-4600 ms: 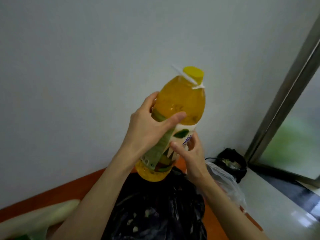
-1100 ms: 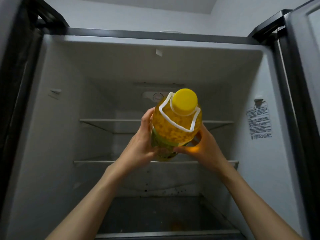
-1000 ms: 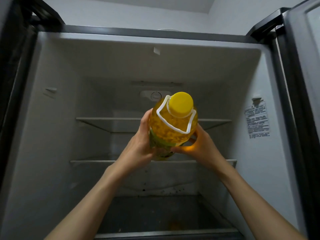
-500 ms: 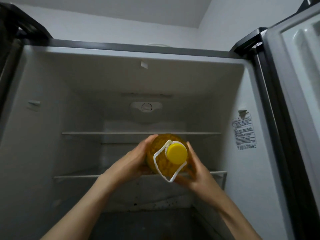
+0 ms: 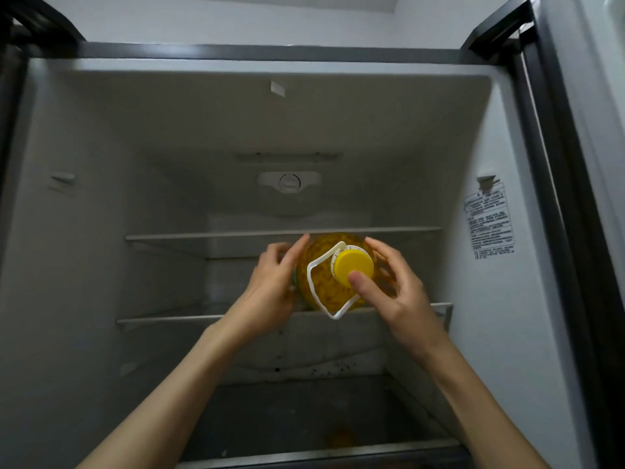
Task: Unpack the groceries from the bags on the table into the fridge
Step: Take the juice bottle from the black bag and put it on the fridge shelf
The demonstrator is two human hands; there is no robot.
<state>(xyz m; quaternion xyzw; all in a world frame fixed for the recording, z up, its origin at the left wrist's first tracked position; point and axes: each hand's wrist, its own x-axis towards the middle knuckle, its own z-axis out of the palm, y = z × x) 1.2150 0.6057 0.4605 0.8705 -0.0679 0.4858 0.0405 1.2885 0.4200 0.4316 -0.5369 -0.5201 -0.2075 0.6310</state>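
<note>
A big bottle of yellow oil (image 5: 326, 287) with a yellow cap and a white carry loop stands on the fridge's lower glass shelf (image 5: 169, 320), right of centre. My left hand (image 5: 270, 286) is at its left side, fingers loosely spread, fingertips just at the bottle. On the bottle's right is my right hand (image 5: 395, 292), fingers relaxed at its shoulder and thumb in front of the cap. A gap shows between each palm and the bottle. The bottle's label and base are hidden.
The fridge (image 5: 101, 198) stands open with both doors swung out; the right door (image 5: 581, 164) is close by. An upper glass shelf (image 5: 203, 236) sits just above the bottle. Below is a dark bottom compartment (image 5: 304, 418) with an orange smudge.
The bottle went from the table to the fridge, then down and inward onto the lower shelf. Both hands have loosened from a firm hold on its sides.
</note>
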